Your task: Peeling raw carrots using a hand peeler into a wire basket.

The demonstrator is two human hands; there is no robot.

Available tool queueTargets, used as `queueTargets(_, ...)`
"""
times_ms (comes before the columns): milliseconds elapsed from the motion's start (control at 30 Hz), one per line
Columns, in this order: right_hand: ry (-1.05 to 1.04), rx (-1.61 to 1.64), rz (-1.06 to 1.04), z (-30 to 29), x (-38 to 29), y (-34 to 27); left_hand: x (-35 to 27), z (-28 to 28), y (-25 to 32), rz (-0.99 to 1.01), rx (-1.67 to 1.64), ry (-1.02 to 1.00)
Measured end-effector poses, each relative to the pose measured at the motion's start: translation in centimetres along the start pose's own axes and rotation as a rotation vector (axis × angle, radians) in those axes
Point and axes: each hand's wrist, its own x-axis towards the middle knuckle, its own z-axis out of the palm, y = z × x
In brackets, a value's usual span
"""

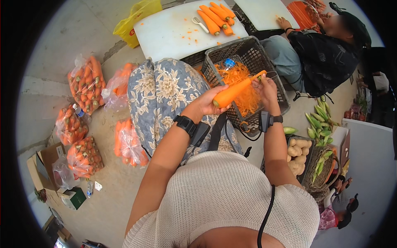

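Observation:
My left hand (214, 100) grips a bright orange carrot (232, 93) around its thick end, which shows a greenish-brown stub. At the narrow end, the fingers of my right hand (266, 88) are closed about the tip. A thin, shiny wire-like piece shows beside those fingers; whether it is part of a tool I cannot tell. Both hands are over a dark plastic crate (280, 102) with a heap of carrot peelings (248, 104) and a blue-labelled bottle (229, 63) inside. Beyond, a white cutting board (164, 31) bears a white-handled peeler (201, 25) and several carrots (212, 18).
Floral cloth (167, 83) covers my lap. Bags of carrots (85, 158) stand on the floor at left, near a cardboard box (46, 161). At upper right sits a co-worker (322, 59) by another board (263, 14). Potatoes (297, 155) and corn (321, 119) lie at right.

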Motion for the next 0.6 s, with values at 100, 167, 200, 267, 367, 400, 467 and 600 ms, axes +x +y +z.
queueTargets(100,0.016,-0.04,-0.068,0.1,0.1,-0.2,-0.1,-0.1,0.0,-0.002,0.009,-0.015)
queueTargets(167,0.027,-0.029,-0.07,0.4,-0.1,-0.2,0.0,-0.2,0.0,-0.005,0.011,-0.029)
queueTargets(200,0.029,-0.018,-0.064,0.5,-0.2,-0.1,0.1,-0.3,0.0,-0.002,0.012,-0.034)
queueTargets(267,0.036,-0.005,-0.049,0.6,-0.3,0.1,0.2,-0.5,0.0,-0.003,0.009,-0.036)
queueTargets(367,0.058,-0.007,-0.013,0.8,-0.5,0.0,0.3,-0.6,0.0,-0.008,0.0,-0.03)
queueTargets(400,0.071,-0.01,0.002,0.8,-0.6,0.0,0.2,-0.5,0.0,-0.006,-0.003,-0.031)
queueTargets(467,0.139,-0.026,-0.009,0.4,-0.4,-0.1,0.1,-0.6,-0.1,0.016,-0.011,-0.07)
queueTargets(600,0.279,-0.183,-0.058,-4.2,0.0,-0.9,-0.9,-0.9,0.2,0.076,-0.046,-0.17)
